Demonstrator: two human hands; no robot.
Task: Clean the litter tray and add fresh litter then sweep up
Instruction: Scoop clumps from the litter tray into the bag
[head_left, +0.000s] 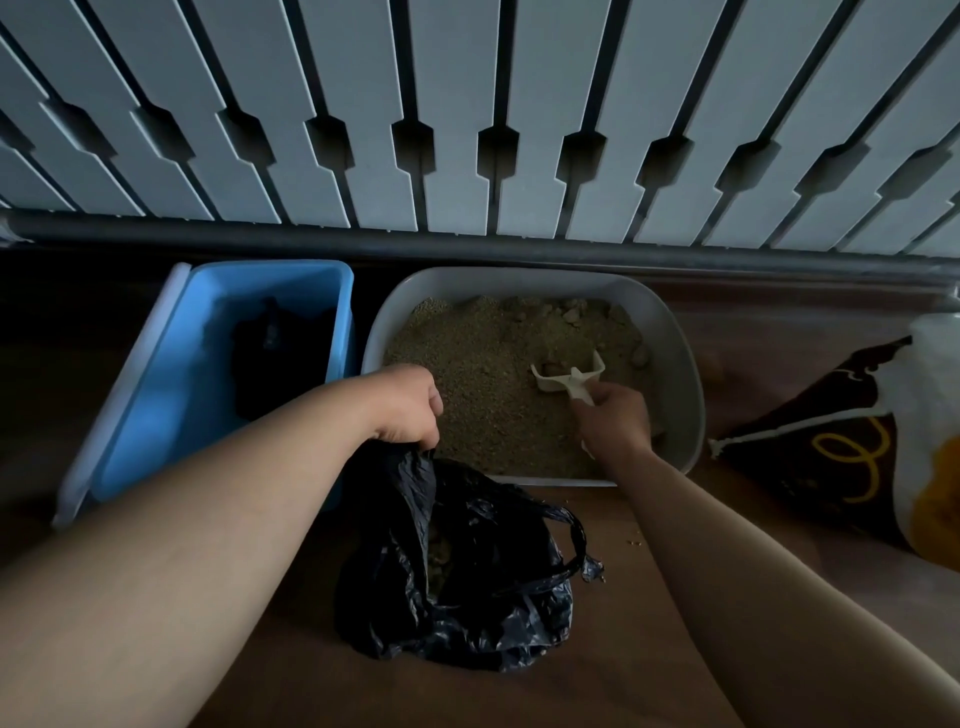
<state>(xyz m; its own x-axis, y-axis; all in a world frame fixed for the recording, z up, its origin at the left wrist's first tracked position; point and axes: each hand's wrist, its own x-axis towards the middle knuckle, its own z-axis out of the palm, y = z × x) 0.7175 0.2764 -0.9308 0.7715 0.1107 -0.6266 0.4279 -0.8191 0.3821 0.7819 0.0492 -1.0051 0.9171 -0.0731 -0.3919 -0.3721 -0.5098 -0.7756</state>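
The right hand (613, 415) grips the white litter scoop (569, 376) by its handle, its bowl dug into the litter near the grey litter tray's (680, 364) right wall. The left hand (402, 405) pinches the limp black bin bag's (457, 571) rim on the floor at the tray's near edge; the thin film probably needs holding open.

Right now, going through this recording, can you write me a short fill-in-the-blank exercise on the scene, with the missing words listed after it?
1. The left hand grips the ____ plastic bag on the floor.
2. The right hand holds the ____ scoop in the litter tray.
3. The blue tub stands to the ____ of the litter tray.

Missing words: black; white; left.
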